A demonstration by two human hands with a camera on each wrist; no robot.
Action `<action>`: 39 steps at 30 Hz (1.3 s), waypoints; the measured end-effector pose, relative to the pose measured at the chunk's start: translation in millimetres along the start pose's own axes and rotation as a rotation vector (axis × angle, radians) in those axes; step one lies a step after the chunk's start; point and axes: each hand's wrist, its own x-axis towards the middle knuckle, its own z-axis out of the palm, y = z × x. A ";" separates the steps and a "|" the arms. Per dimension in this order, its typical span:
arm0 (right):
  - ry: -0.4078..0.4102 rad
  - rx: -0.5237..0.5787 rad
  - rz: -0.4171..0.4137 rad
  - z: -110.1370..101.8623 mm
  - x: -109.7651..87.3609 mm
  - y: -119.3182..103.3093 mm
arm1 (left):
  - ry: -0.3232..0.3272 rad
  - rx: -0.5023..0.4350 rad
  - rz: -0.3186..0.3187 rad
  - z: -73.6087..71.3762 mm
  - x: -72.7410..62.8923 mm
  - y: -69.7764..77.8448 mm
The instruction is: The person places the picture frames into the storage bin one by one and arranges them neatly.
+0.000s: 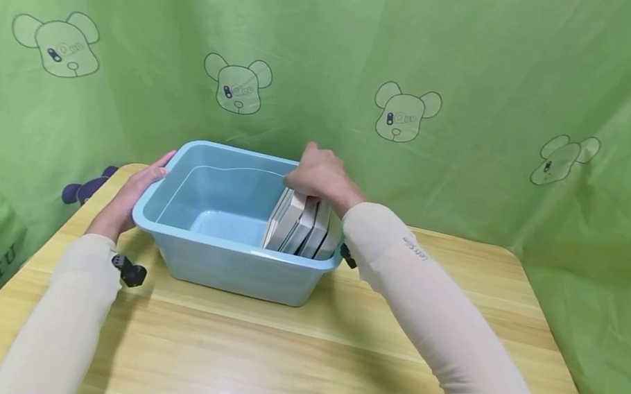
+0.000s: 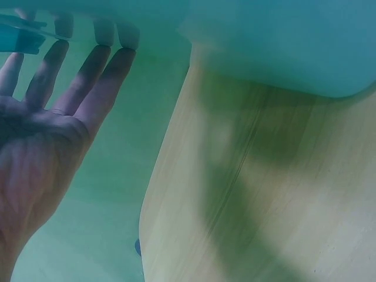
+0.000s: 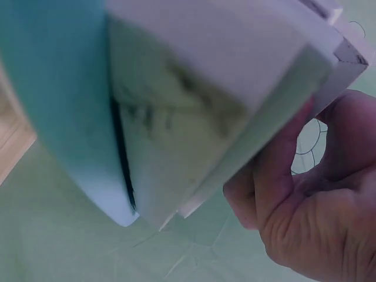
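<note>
A light blue plastic basin (image 1: 218, 264) sits on the table. Several books (image 1: 300, 228) stand on edge side by side at its right end, pale page edges toward me, leaning slightly. From above, my right hand (image 1: 324, 176) pinches one of the books by its upper edge. In the right wrist view, the thumb and fingers of that hand (image 3: 329, 205) close on a book behind the nearest one (image 3: 176, 123). At the basin's left end my left hand (image 1: 134, 193) touches the outside under the rim. The left wrist view shows this hand (image 2: 53, 126) with straight fingers, fingertips against the basin wall.
The wooden table (image 1: 236, 359) extends in front of the basin and to its right. Green cloth (image 1: 331, 38) with printed bear heads hangs behind and at both sides. A small camera (image 1: 130, 270) is strapped to the left wrist.
</note>
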 end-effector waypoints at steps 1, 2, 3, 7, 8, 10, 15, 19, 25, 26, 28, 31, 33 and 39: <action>0.002 -0.010 -0.004 1.0 -0.5 -0.2 | 0.000 0.001 0.001 0.3 -0.4 0.1; 0.006 -0.018 -0.006 1.8 -1.1 -0.3 | 0.001 0.003 0.001 0.6 -0.8 0.4; 0.013 -0.027 -0.009 2.6 -1.8 -0.2 | 0.000 0.007 0.002 0.9 -1.2 0.6; 0.046 -0.068 -0.030 4.7 -5.7 -0.4 | 0.000 0.022 0.006 1.7 -2.1 1.7; 0.054 -0.078 -0.038 5.1 -6.6 -0.7 | 0.001 0.025 0.007 1.9 -2.2 2.1; 0.069 -0.106 -0.049 6.0 -8.2 -1.3 | 0.001 0.026 0.007 1.6 -2.1 2.2; 0.079 -0.144 -0.046 7.8 -9.0 -2.6 | -0.005 0.016 0.008 1.6 -2.1 2.2; 0.080 -0.172 -0.047 8.6 -9.5 -3.2 | -0.003 0.017 0.008 1.7 -2.4 1.9; 0.083 -0.202 -0.049 9.7 -9.3 -3.2 | 0.004 0.027 -0.004 2.1 -3.6 2.7; 0.082 -0.202 -0.049 10.0 -9.3 -3.1 | 0.005 0.025 -0.007 2.1 -3.7 3.0; 0.080 -0.212 -0.051 10.4 -9.5 -3.0 | 0.007 0.024 -0.007 2.4 -3.9 3.7; 0.081 -0.233 -0.053 11.0 -10.1 -3.1 | 0.006 0.016 -0.002 3.1 -3.7 4.1; 0.082 -0.248 -0.048 11.7 -10.8 -3.0 | 0.004 0.015 -0.001 3.1 -3.1 3.6; 0.124 -0.287 -0.052 17.7 -11.1 -2.7 | 0.013 0.020 -0.010 2.5 -3.5 2.0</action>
